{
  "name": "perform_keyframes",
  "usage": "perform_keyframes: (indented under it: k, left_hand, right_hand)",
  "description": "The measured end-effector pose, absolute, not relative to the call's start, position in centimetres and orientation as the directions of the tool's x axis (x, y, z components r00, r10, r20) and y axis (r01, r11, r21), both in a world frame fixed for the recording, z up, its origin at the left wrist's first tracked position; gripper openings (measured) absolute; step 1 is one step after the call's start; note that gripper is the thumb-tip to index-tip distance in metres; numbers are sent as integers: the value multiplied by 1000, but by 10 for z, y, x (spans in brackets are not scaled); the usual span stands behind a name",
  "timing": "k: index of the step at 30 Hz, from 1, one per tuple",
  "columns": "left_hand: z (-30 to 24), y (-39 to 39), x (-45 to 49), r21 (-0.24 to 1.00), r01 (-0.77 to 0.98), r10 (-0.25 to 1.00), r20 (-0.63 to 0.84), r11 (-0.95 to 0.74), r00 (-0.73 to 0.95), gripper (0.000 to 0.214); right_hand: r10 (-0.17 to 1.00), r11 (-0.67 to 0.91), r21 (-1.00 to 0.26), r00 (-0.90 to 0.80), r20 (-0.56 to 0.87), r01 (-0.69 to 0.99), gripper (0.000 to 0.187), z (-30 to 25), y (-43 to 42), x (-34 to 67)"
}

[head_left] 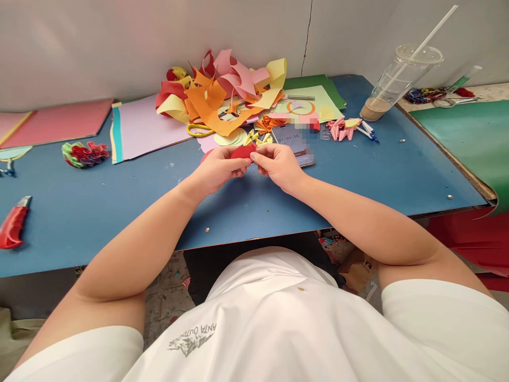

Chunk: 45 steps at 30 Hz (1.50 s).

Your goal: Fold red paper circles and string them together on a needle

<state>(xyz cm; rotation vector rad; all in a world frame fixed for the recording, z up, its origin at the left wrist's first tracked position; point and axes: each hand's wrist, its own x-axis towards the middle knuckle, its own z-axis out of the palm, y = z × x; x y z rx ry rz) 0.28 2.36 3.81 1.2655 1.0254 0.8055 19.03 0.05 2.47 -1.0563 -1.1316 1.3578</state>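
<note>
Between my two hands, above the blue table (159, 196), is a piece of red paper (242, 152). My left hand (218, 168) is closed around its left side, thumb on top. With thumb and fingers pinched, my right hand (278, 165) grips the right edge of the same paper. Part of the paper is hidden by my fingers. Just behind my hands lie small folded yellow paper pieces (258, 139) and a phone (292, 142) showing a timer. Pale yellow paper circles (230, 138) rest beside them.
Orange, pink and yellow paper scraps (222, 101) pile up at the back, with yellow-handled scissors (200, 130) by them. A tilted-looking plastic cup with a straw (397, 79) stands back right. A red utility knife (15, 223) lies far left, near a ruffled paper flower (85, 154).
</note>
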Motion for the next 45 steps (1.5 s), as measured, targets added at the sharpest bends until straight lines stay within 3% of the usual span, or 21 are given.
perform_keyframes:
  k: [9, 14, 20, 25, 32, 36, 41, 45]
  left_hand:
    - [37, 23, 4, 991, 45, 918, -136, 128, 373, 27]
    - [37, 22, 3, 993, 56, 911, -119, 105, 394, 27]
    - [41, 20, 4, 995, 46, 902, -100, 88, 421, 28]
    - [41, 20, 4, 991, 73, 893, -136, 115, 430, 23]
    - [40, 21, 3, 990, 73, 897, -141, 122, 419, 29]
    - [38, 19, 5, 990, 139, 921, -91, 41, 378, 30]
    - [36, 12, 8, 961, 232, 975, 102, -148, 199, 49]
    - [36, 9, 9, 952, 220, 963, 167, -213, 210, 45]
  right_hand:
    - [990, 42, -981, -125, 66, -187, 34, 13, 5, 194]
    - [985, 63, -975, -147, 96, -212, 49, 11, 6, 195]
    - [987, 59, -966, -131, 94, -251, 30, 15, 3, 193]
    - [988, 33, -970, -137, 68, -242, 38, 18, 2, 194]
    - [986, 66, -967, -134, 102, -245, 33, 15, 2, 194]
    - [986, 97, -972, -111, 123, -215, 32, 12, 3, 193]
    - [990, 83, -978, -93, 102, -189, 33, 11, 3, 191]
    - [991, 78, -978, -90, 97, -195, 35, 13, 1, 190]
